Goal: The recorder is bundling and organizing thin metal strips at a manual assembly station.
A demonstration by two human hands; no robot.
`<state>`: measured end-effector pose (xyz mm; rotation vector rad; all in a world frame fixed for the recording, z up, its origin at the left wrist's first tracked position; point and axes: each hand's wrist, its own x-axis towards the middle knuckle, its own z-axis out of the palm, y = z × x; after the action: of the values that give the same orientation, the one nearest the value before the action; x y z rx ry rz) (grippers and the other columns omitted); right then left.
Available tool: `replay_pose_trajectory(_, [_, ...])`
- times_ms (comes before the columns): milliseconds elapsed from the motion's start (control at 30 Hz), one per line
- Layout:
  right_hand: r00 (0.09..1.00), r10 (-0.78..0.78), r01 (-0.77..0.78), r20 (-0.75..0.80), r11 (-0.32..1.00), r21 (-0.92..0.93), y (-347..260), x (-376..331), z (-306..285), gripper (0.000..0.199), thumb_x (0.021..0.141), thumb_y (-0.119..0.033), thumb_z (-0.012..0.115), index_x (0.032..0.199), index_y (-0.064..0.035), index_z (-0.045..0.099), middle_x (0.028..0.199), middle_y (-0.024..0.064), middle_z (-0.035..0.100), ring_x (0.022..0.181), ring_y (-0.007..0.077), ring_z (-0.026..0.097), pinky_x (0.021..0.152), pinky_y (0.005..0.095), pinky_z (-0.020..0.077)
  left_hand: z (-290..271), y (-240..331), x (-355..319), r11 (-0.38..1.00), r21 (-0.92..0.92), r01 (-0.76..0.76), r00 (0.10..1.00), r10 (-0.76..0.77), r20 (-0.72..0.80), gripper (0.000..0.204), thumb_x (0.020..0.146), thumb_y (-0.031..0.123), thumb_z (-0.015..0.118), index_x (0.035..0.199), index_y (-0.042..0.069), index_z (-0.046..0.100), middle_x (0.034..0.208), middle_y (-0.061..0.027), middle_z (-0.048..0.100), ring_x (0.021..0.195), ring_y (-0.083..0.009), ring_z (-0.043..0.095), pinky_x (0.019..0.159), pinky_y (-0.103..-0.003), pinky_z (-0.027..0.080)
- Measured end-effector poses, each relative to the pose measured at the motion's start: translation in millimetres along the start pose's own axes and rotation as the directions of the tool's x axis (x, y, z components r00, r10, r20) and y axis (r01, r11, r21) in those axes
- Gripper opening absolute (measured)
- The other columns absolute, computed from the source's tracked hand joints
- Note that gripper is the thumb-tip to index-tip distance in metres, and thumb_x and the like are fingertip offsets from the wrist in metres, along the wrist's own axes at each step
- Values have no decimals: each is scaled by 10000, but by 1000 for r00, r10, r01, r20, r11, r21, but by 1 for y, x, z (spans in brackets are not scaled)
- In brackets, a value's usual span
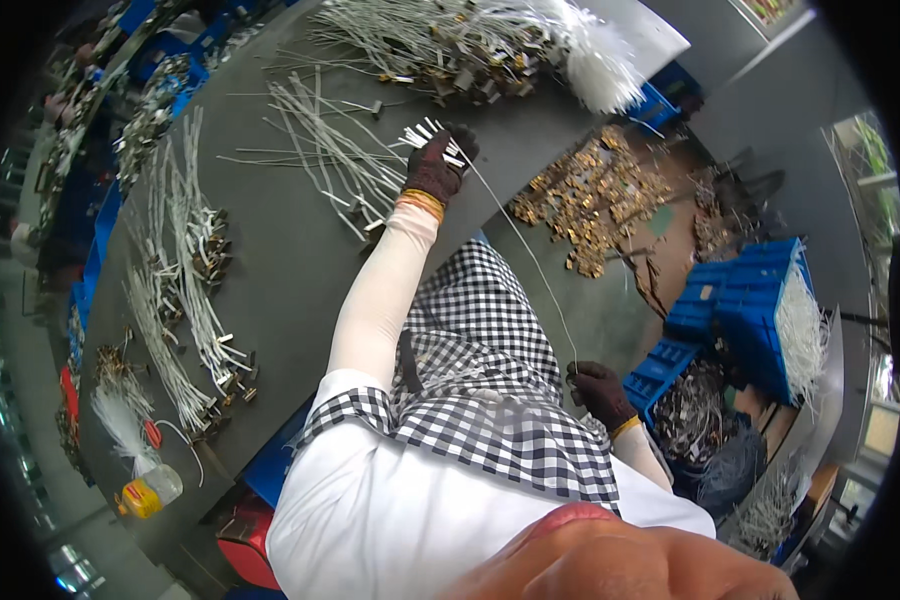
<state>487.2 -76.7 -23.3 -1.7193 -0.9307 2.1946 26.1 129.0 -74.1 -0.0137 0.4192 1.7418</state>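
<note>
My left hand [436, 165], in a dark glove with a white arm sleeve, reaches out over the dark grey table [290, 270] and grips a small bundle of short white wires [425, 133] whose ends fan out above the fingers. One long thin white wire [530, 260] runs from that hand down to my right hand [598, 390], also dark-gloved, which pinches its lower end beside my checked apron [490, 350]. The wire hangs taut between both hands.
Rows of white wires with metal end pieces [190, 290] lie along the table's left, and a tangled heap [450, 45] sits at its far end. Brass parts [595, 200] cover the floor. Blue crates [750, 300] stand at the right. A yellow bottle [150, 492] rests at the near left.
</note>
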Motion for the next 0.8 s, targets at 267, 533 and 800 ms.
replay_pose_trajectory(267, [999, 6, -6, 37, 1000, 2, -1, -9, 1, 283, 850, -105, 674, 1100, 27, 653, 830, 58, 629, 660, 142, 586, 590, 270, 462, 5, 70, -5, 987, 38, -157, 983, 153, 107, 209, 1002, 137, 519, 1100, -2, 640, 1074, -183, 701, 1006, -343, 681, 942, -530, 544])
replay_pose_trajectory(533, [999, 4, -4, 39, 1000, 0, 1, -13, -4, 282, 849, -111, 674, 1098, 22, 659, 840, 60, 644, 651, 145, 589, 588, 266, 462, 13, 73, -21, 988, -22, -154, 985, 156, 72, 136, 974, 117, 580, 1067, 37, 640, 1044, -166, 714, 951, -322, 706, 856, -495, 586])
replay_pose_trajectory(800, [992, 85, -84, 90, 996, -13, -9, -9, -3, 253, 861, -108, 668, 1084, 9, 657, 826, 53, 642, 641, 126, 573, 582, 254, 455, 32, 76, -56, 979, 176, -102, 994, 91, 68, 160, 963, 95, 592, 1107, 38, 635, 1044, -158, 708, 960, -314, 703, 860, -467, 593])
